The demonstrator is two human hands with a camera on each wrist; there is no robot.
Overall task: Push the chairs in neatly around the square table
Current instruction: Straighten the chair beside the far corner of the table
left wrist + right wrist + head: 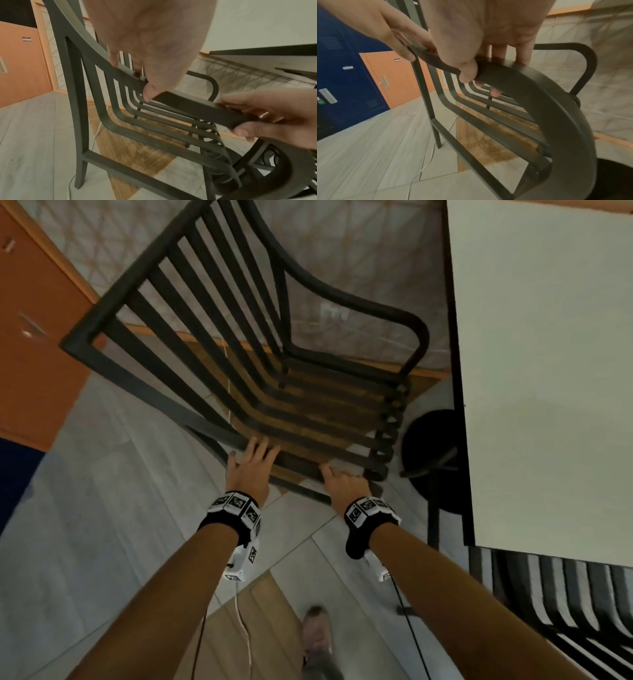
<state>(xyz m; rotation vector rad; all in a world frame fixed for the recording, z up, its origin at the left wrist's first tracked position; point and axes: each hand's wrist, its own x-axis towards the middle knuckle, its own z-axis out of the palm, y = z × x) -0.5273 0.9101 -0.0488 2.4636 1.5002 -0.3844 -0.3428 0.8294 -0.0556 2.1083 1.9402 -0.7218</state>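
**Both hands on the chair's top rail**

The left hand (249,470) and right hand (342,482) each curl around the chair (239,364) top rail. Push evenly, turning it square to the table (548,337). The chair is dark, slatted, with armrests, angled just beside the table's edge.

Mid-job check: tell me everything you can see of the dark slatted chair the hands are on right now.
The chair is dark grey, seemingly metal, with flat slats running down the back and curving into the seat, plus curved tube armrests. It stands beside the pale square table, its seat not yet under it, facing the table's round black base. Both hands grip the curved top rail: the left hand near its left end, the right hand further right, thumb behind the rail and fingers over the front. Its feet are mostly out of view.
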